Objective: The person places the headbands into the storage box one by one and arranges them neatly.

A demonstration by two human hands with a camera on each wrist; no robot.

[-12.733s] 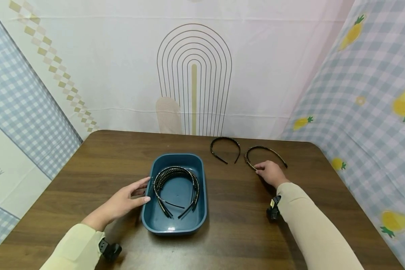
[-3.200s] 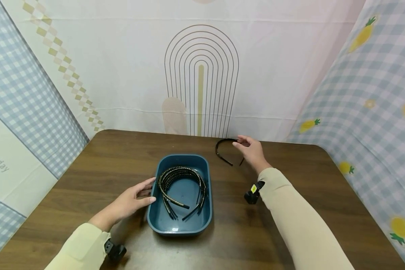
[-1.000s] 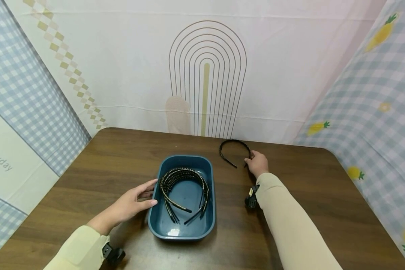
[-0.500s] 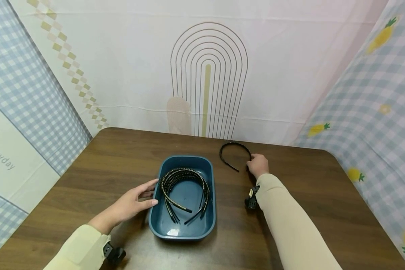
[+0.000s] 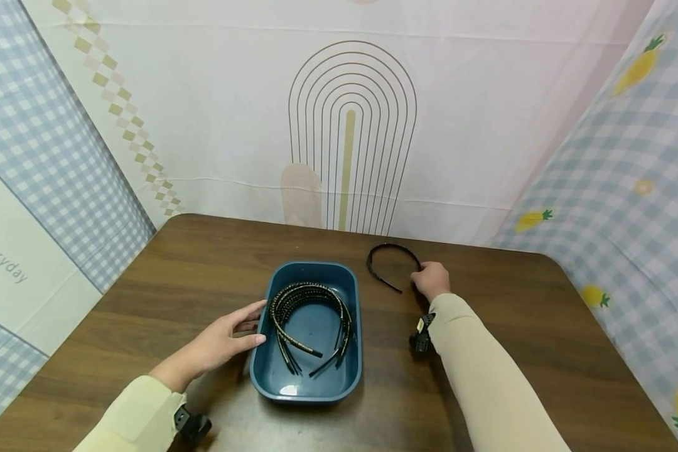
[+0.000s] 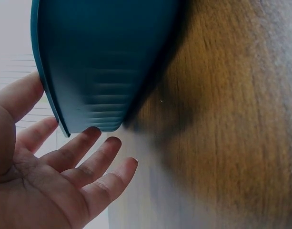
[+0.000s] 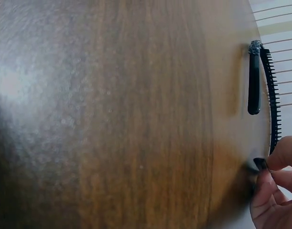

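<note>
My right hand (image 5: 432,279) pinches one end of a thin black headband (image 5: 392,245) between thumb and fingers at the back of the table. In the right wrist view the headband (image 7: 254,86) shows small teeth along its inner side, and its held tip sticks out between thumb and finger. My left hand (image 5: 226,339) touches the left rim of a blue plastic box (image 5: 307,400) with fingers spread and fairly straight. The left wrist view shows the thumb and index finger at the box's rim (image 6: 39,62). Inside the box lies a nested stack of black headbands (image 5: 305,292) flecked with gold.
The brown wooden table (image 5: 220,257) ends at a white patterned cloth (image 5: 215,125) behind. A blue checked cloth (image 5: 587,207) with pineapples hangs along the right side. Each wrist carries a small black camera (image 5: 420,336).
The right-hand headband from the earliest frame has left the table, and a gold-flecked one now tops the boxed stack. Lately my right hand took the last headband's end and drew it slightly nearer.
</note>
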